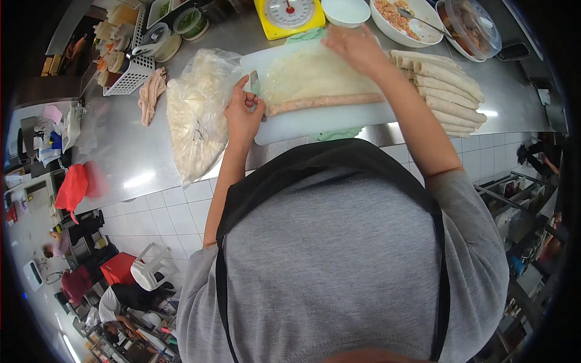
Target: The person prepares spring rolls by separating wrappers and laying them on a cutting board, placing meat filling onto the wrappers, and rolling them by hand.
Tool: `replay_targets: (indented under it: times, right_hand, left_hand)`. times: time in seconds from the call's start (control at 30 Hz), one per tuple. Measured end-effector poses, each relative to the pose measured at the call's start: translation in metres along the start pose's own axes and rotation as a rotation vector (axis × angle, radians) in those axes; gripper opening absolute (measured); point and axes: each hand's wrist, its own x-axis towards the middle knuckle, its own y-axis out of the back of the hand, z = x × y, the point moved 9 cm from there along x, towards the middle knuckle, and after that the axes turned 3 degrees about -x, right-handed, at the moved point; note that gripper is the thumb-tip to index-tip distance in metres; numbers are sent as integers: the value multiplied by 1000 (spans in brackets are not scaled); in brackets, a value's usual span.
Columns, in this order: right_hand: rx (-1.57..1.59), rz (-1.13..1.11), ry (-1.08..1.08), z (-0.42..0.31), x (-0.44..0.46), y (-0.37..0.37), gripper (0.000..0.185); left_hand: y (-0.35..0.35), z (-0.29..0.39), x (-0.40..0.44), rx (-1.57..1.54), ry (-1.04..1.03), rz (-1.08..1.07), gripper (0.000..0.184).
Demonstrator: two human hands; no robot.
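Note:
A thin pale sheet of wrapper (311, 72) lies on a white cutting board (284, 130). Along its near edge runs a long strip of pinkish filling (327, 104). My left hand (244, 114) is at the left end of the strip, fingers loosely bent and apart. Beside its fingers lies a narrow flat metal blade (254, 81), partly hidden; I see no grip on it. My right hand (357, 49) reaches over the sheet's far right corner, fingers stretched and slightly blurred, close to a small white bowl (346, 11).
A plastic bag of pale wrappers (203, 109) sits left of the board; stacked long rolls (445, 91) lie right. Behind are a yellow scale (290, 15), a bowl of pink filling (411, 33) with a spoon, and a lidded tub (475, 30). A white basket (130, 75) holds bottles.

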Motion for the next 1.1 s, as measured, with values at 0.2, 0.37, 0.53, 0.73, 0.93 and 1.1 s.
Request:
replay_targets:
  times: [0.2, 0.37, 0.53, 0.73, 0.93, 1.1]
  right_hand:
    - [-202, 320, -32, 57, 64, -5, 59]
    - [35, 193, -29, 66, 56, -2, 55]
    - [348, -20, -94, 47, -25, 20, 49]
    - [166, 141, 114, 25, -116, -8, 42]
    - [81, -117, 40, 6, -97, -13, 53]
    - [-19, 12, 119, -9, -52, -39, 64]
  left_hand:
    - [0, 4, 0, 23, 28, 3, 58]
    - [-2, 0, -1, 13, 22, 11, 60]
    - [-1, 6, 0, 12, 32, 0, 55]
    - [-3, 3, 0, -8, 25, -1, 54]
    - [-3, 3, 0, 5, 24, -8, 54]
    - [-3, 5, -1, -2, 32, -11, 54]
